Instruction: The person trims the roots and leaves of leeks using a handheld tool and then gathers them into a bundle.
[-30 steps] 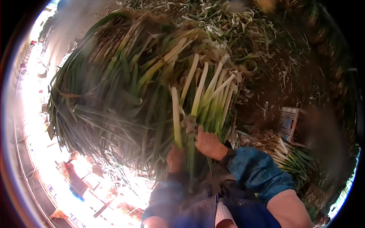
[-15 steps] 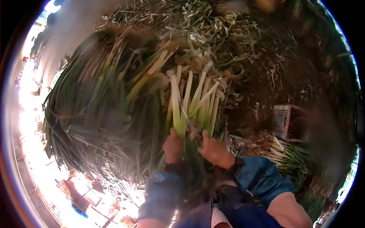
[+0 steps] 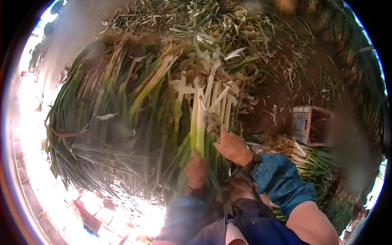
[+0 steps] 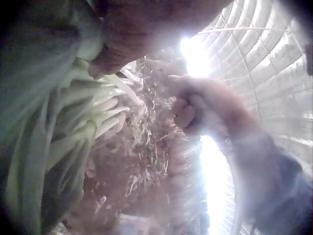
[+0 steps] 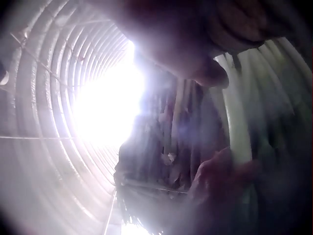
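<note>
In the head view my left hand (image 3: 196, 171) grips the green part of a leek (image 3: 200, 126), its pale stem pointing away from me; the right wrist view shows those fingers (image 5: 217, 169) round the stalk. To the right, my right hand (image 3: 233, 149) has curled fingers, as the left wrist view (image 4: 210, 107) also shows. It holds a small tool with a thin metal tip (image 3: 203, 104) and a grey-brown, cloth-like part (image 3: 212, 122), just beside the leek. Several more pale leeks (image 3: 222, 104) lie beneath and right of the tool.
A large heap of leeks (image 3: 94, 134) spreads out on the left. Loose trimmings (image 3: 241, 32) cover the ground beyond. On the right stand a plastic crate (image 3: 301, 124) and, nearer me, a smaller pile of leeks (image 3: 318, 165).
My left hand went up beside the bundle, then came back down towards me, still on a leek. The tool's tip now lies by the upper pale stem; the head view has shifted slightly.
</note>
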The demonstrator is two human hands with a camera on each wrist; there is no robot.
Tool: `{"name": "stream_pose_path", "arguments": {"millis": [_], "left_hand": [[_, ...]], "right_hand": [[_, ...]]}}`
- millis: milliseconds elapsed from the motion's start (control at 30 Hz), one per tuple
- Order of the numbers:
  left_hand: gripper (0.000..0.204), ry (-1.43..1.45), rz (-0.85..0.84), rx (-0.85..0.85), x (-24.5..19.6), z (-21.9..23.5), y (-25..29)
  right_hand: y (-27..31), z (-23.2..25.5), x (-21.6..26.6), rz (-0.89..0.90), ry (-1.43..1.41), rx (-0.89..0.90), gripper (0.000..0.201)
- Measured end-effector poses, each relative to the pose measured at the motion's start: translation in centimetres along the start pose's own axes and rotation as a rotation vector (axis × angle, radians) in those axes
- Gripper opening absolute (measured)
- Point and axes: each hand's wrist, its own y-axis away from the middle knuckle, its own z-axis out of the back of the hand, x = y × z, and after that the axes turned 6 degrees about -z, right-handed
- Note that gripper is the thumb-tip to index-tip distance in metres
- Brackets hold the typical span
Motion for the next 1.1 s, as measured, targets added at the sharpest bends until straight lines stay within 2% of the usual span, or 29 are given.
{"name": "stream_pose_path", "arguments": {"millis": [33, 167, 233, 333, 367, 433, 467, 533, 600, 633, 700, 767, 800, 867, 933, 1000, 1100], "left_hand": [[0.058, -0.008, -0.012, -0.009, 0.1, 0.0, 0.0], [0.052, 0.041, -0.082, -0.034, 1.3, -1.8, 0.1], [0.049, 0.066, -0.127, -0.063, 1.8, -1.9, 0.5], [0.049, -0.010, -0.236, -0.078, 2.7, -0.9, -0.3], [0.050, -0.072, -0.281, -0.054, 3.6, -0.3, -1.1], [0.049, -0.078, -0.276, -0.188, 5.6, 1.7, -2.8], [0.048, -0.028, -0.229, -0.358, 7.6, 4.0, -4.6], [0.048, -0.167, -0.193, -0.567, 12.0, 8.6, -7.8], [0.049, -0.169, -0.146, -0.578, 14.6, 13.0, -10.0], [0.049, -0.178, -0.210, -0.583, 15.5, 14.2, -11.1], [0.049, -0.192, -0.343, -0.597, 16.7, 15.6, -13.6], [0.051, -0.154, -0.377, -0.534, 17.3, 16.0, -16.5], [0.052, -0.135, -0.390, -0.497, 17.7, 16.0, -17.7], [0.053, -0.734, -0.433, -0.437, 21.9, 13.5, -21.4], [0.045, -0.816, -0.317, -0.372, 20.8, 14.1, -23.0], [0.032, -0.380, -0.058, -0.286, 18.3, 15.8, -22.8], [0.032, -0.393, -0.141, -0.316, 17.6, 16.8, -22.1]], "right_hand": [[-0.3, 0.1, 0.1, 0.018, 0.007, 0.000, 0.061], [-4.3, -1.1, -1.7, -0.090, -0.003, -0.069, 0.059], [-3.8, 0.0, -0.7, -0.087, -0.009, -0.066, 0.059], [-0.1, 0.1, 0.7, 0.074, 0.074, 0.066, 0.060], [-0.7, -0.1, -0.1, 0.026, 0.106, 0.090, 0.062], [-1.8, -0.4, -2.5, -0.082, 0.180, 0.136, 0.066], [-2.2, 0.0, -2.5, -0.065, 0.175, 0.083, 0.067], [-2.3, 0.2, -2.2, -0.042, 0.163, -0.008, 0.069], [-1.3, -0.7, 0.6, 0.199, 0.205, 0.084, 0.065], [-0.5, -0.7, 3.4, 0.341, 0.216, 0.162, 0.064], [-0.6, -5.3, 5.5, 0.472, 0.054, 0.145, 0.071], [-1.9, -5.7, 10.5, 0.388, 0.018, 0.290, 0.069], [-2.9, -6.4, 11.1, 0.397, 0.027, 0.224, 0.066], [-5.3, -7.8, 11.4, 0.411, 0.049, 0.090, 0.061], [-5.7, -6.8, 11.4, 0.366, 0.020, 0.086, 0.062], [-5.4, -6.1, 10.6, 0.313, 0.015, 0.116, 0.063], [-4.0, -6.2, 10.1, 0.277, -0.009, 0.185, 0.065]]}}
